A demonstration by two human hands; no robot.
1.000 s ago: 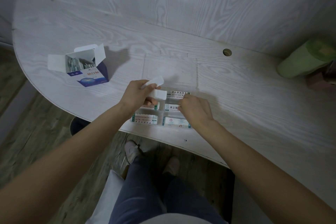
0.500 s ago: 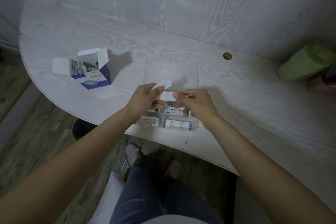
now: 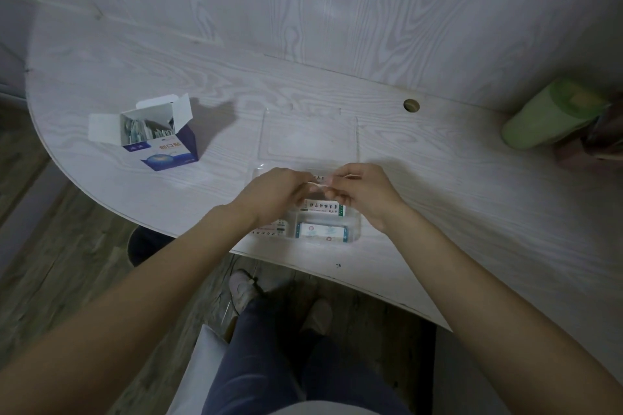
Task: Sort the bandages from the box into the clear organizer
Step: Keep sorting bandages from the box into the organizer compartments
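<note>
Both hands have drawn together since a second ago, left hand (image 3: 276, 194) and right hand (image 3: 360, 194) now pinching one white bandage (image 3: 317, 183) above the clear organizer (image 3: 350, 152) on the counter (image 3: 438, 178), seemingly ready for a compartment.

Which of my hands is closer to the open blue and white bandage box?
Left. The left hand is right of the box, over the organizer; the right hand is farther right.

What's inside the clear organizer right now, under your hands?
The clear plastic organizer shows two wrapped bandages in its right compartments and part of another at left. The left hand and right hand cover the rest.
</note>
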